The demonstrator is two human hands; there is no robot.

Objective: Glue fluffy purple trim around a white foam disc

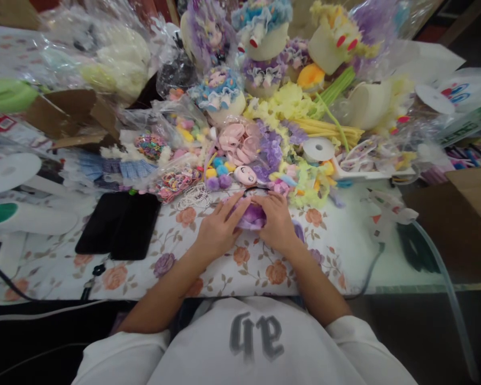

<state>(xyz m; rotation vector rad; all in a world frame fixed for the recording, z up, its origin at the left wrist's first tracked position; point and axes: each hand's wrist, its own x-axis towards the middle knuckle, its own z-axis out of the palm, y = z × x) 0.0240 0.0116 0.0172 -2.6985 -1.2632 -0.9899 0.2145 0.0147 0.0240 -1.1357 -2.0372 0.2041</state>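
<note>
Between my hands, low over the flowered tablecloth, is a small round purple piece (251,216), fabric-like with a paler rim. My left hand (219,227) grips it from the left, fingers curled over its far edge. On the other side my right hand (277,222) has its fingers bent around the right edge. Just beyond the fingertips lies a thin black loop (255,189), close to a pale doll face (245,175). A bit of purple material (299,231) shows beside my right wrist. The underside of the held piece is hidden.
Two black phones (118,227) lie at left, near a white device (28,216). A hot glue gun (390,211) with a clear glue stick rests at right. Behind stand dressed dolls (220,93), a ribbon spool (318,149), bagged beads (176,182) and cardboard boxes (74,115).
</note>
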